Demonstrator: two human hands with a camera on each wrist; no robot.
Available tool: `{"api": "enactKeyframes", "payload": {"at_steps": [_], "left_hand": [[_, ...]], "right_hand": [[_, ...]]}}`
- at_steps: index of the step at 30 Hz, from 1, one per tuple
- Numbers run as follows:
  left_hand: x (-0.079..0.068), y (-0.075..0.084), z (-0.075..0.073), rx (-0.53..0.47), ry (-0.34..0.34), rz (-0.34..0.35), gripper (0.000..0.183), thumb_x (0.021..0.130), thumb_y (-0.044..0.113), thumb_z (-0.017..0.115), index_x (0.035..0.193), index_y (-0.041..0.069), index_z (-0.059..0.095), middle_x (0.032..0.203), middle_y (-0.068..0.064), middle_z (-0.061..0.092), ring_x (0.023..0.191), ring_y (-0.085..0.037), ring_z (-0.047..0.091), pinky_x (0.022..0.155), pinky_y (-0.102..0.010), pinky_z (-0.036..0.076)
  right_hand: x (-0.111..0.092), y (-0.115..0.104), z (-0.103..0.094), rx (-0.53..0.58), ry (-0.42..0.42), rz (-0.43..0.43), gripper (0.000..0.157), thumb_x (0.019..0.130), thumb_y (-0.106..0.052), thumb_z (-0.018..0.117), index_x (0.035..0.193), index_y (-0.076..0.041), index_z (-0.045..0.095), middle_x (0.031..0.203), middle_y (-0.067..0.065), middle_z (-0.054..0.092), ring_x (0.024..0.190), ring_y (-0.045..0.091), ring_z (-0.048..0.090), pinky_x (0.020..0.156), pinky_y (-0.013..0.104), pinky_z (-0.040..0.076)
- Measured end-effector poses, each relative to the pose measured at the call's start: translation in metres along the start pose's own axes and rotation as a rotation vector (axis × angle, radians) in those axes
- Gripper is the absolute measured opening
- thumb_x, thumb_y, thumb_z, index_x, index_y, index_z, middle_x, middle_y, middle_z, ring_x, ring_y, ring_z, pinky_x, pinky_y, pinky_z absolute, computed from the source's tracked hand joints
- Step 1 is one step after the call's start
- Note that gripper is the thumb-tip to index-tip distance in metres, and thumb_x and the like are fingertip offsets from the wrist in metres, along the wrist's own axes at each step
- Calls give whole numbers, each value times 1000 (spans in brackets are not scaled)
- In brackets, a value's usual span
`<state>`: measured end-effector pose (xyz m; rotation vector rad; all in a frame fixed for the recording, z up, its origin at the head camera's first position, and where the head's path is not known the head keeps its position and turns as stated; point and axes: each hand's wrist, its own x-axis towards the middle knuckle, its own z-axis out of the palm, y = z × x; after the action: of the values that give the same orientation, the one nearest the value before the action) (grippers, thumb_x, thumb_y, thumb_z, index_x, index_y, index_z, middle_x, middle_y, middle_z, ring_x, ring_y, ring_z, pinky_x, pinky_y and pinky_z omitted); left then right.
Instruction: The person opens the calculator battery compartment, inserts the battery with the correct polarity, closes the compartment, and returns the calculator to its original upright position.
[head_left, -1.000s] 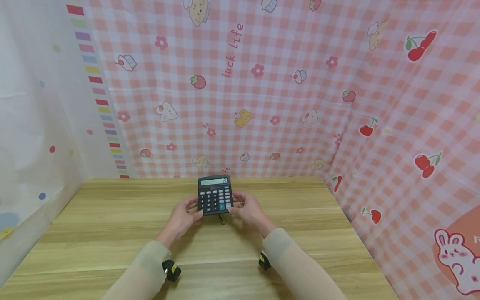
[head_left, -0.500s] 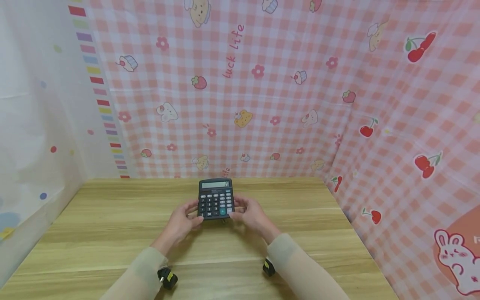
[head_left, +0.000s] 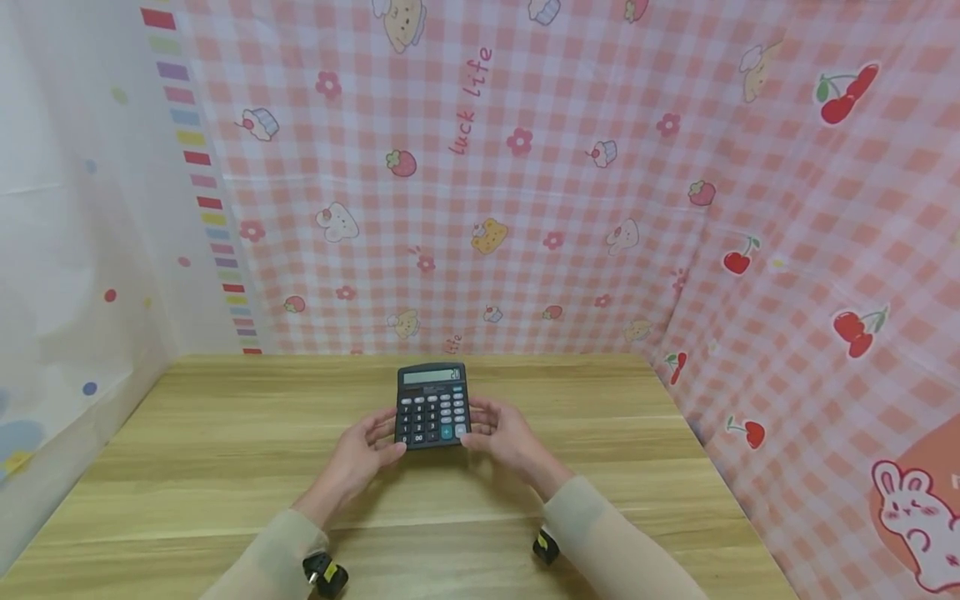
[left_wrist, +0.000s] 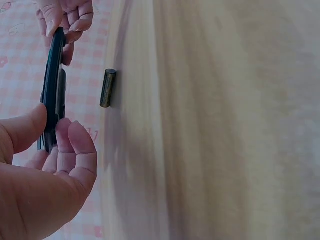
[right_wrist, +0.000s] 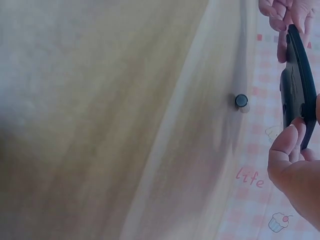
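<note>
In left hand and right hand, pinched by the lower sides: calculator, tilted above table. Looks light, stiff, perhaps slick; best gripped by side edges, clear of keys. Below, on table, dark cylinder; beyond, checked cloth.

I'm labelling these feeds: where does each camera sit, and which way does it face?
Head: on the head, looking forward and down at the calculator; left hand, right hand and sleeves show.
Left wrist: worn there, facing the calculator's edge; both hands show, left nearest.
Right wrist: worn there, facing the calculator's edge and back; both hands show, right nearest.
Both wrist views share the cylinder on the table.
</note>
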<state>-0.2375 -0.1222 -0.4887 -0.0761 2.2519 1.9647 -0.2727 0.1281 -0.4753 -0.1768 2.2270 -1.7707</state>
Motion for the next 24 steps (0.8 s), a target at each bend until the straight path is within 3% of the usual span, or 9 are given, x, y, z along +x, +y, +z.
{"api": "enactKeyframes", "payload": {"at_steps": [10, 24], "left_hand": [[-9, -6, -3, -24, -37, -4, 73, 89, 8, 71, 152, 22, 38, 137, -19, 60, 106, -21, 68, 90, -39, 58], [-22, -2, -3, -31, -64, 28, 77, 87, 3, 72, 153, 19, 36, 135, -22, 59, 102, -21, 68, 89, -38, 59]], "right_hand": [[-12, 3, 0, 29, -37, -24, 71, 82, -6, 77, 146, -11, 46, 134, 14, 61, 112, 21, 64, 95, 31, 56], [-29, -1, -1, 47, -60, -22, 74, 82, -8, 78, 147, -14, 44, 130, 13, 62, 108, 20, 64, 93, 30, 56]]}}
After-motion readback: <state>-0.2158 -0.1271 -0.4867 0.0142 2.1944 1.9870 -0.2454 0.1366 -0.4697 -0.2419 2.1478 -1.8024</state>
